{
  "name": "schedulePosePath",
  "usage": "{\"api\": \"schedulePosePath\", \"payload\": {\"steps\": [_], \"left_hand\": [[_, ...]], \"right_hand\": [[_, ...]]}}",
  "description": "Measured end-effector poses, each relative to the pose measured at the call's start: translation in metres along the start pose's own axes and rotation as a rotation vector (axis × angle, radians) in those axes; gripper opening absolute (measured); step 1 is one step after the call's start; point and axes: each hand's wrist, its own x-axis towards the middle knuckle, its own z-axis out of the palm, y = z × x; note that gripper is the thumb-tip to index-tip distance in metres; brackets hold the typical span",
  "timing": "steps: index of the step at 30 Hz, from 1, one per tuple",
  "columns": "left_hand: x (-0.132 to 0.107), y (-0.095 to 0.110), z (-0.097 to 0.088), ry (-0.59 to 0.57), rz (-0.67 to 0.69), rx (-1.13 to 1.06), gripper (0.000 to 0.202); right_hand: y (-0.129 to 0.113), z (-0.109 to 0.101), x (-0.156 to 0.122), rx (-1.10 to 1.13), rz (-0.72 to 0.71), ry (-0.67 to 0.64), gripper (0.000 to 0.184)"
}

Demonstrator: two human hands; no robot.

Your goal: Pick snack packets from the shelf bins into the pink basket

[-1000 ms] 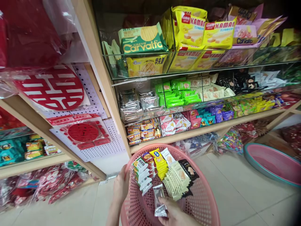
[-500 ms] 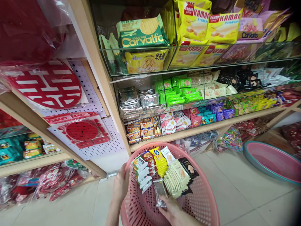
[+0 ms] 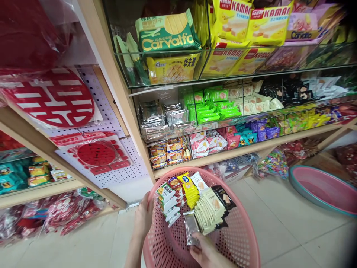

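My left hand [image 3: 143, 220] grips the left rim of a pink perforated plastic basket [image 3: 237, 238], fingers closed round it. My right hand [image 3: 205, 253] sits inside the basket and pinches a small silver foil snack packet [image 3: 191, 227], pressing it against rows of packets that stand along the far side. Those rows include cream-coloured packets [image 3: 209, 210], yellow packets [image 3: 190, 190] and white-green packets [image 3: 169, 203], with a black packet [image 3: 225, 199] behind them.
Wooden shelving with clear bins rises ahead, holding silver packets [image 3: 156, 121], green packets [image 3: 210, 108] and large Carvalfa biscuit bags [image 3: 167, 35]. Red paper decorations [image 3: 52, 98] hang at left. A pink basin [image 3: 325, 191] lies on the tiled floor at right.
My right hand has pushed the silver packet forward and up, from lying low in the basket to standing against the rows of packets. The left hand has stayed on the rim.
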Motion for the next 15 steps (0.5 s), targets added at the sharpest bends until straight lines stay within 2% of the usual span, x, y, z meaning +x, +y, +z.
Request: {"api": "schedulePosePath", "payload": {"steps": [2,6,10,15], "left_hand": [[0.0,0.0,0.0,0.007,-0.001,0.004,0.046],[0.001,0.0,-0.001,0.017,-0.004,0.013,0.046],[0.0,0.001,-0.001,0.016,-0.004,0.01,0.045],[0.0,-0.001,0.0,0.006,-0.002,0.006,0.045]], "right_hand": [[-0.006,0.0,-0.006,0.059,0.09,0.038,0.011],[-0.016,-0.004,-0.012,0.067,0.133,-0.005,0.014],[-0.02,-0.008,-0.014,-0.035,0.189,-0.044,0.018],[-0.025,-0.005,-0.02,-0.183,0.154,-0.08,0.019]]}}
